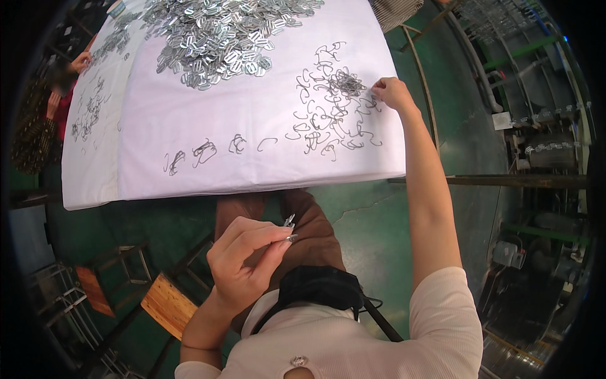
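My left hand (243,260) is raised in front of my lap, off the table's near edge. Its thumb and fingers pinch a small shiny metal piece (290,222), mostly covered by the fingertips. At the table's right side my right hand (392,93) has its fingertips pressed together beside a dense clump of wire hooks (348,83). Whether a hook is between those fingertips is too small to tell. Loose curved wire hooks (334,120) spread around the clump. Small bunches of hooks (204,151) lie in a row along the near side.
A large heap of flat slotted metal pieces (218,44) covers the far middle of the white-clothed table (252,180). Across the left corner, another person's hand (81,62) is by more hooks (90,110). Wooden stools (169,306) stand at lower left, metal racks (536,189) at right.
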Tool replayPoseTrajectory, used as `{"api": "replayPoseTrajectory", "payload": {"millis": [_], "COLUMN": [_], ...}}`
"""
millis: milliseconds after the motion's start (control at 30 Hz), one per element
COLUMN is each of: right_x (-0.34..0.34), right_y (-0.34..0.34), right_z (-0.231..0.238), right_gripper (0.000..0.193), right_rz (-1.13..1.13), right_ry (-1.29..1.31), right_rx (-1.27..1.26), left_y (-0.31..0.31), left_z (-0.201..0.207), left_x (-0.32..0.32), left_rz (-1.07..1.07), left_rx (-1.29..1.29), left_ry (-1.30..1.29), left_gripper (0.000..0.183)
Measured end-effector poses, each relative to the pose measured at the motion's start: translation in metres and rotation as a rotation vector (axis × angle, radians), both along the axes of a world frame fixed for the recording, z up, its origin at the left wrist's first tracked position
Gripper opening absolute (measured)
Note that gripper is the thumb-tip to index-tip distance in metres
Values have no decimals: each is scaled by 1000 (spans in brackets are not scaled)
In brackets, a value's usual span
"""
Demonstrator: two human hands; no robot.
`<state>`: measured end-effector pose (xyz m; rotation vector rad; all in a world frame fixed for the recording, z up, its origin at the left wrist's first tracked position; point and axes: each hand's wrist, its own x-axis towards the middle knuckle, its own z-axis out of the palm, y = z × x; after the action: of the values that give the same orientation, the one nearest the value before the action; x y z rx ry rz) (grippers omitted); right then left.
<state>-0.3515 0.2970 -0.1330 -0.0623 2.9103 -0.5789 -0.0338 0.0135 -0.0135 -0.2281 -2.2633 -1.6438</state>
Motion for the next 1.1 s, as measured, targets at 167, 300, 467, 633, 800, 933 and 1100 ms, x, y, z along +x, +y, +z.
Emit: {"api": "replayPoseTrajectory", "payload": {"millis": [167, 300, 467, 633, 800, 933, 1100], "right_x": [16, 26, 30, 22, 5, 5, 34], "right_y": [10, 0, -15, -54, -94, -106, -109], "right_z": [-1, 7, 24, 16, 9, 3, 11], "right_gripper": [22, 20, 21, 15, 15, 16, 15], "right_rz": [-66, -41, 175, 217, 285, 358, 434], "right_ry": [-131, -184, -369, -25, -16, -86, 27], "right_rx": [43, 73, 276, -36, -52, 175, 188], "left_y": [4, 8, 11, 13, 13, 11, 10], "left_z": [0, 1, -1, -4, -4, -3, -6], "left_x": [-1, 0, 4, 7, 8, 9, 11], "left_rz": [-9, -16, -16, -2, 18, 25, 49], "left_rx": [10, 17, 18, 19, 24, 5, 0], "left_ry": [-2, -2, -8, -20, -35, -15, 7], "left_gripper": [23, 23, 23, 23, 23, 22, 23]}}
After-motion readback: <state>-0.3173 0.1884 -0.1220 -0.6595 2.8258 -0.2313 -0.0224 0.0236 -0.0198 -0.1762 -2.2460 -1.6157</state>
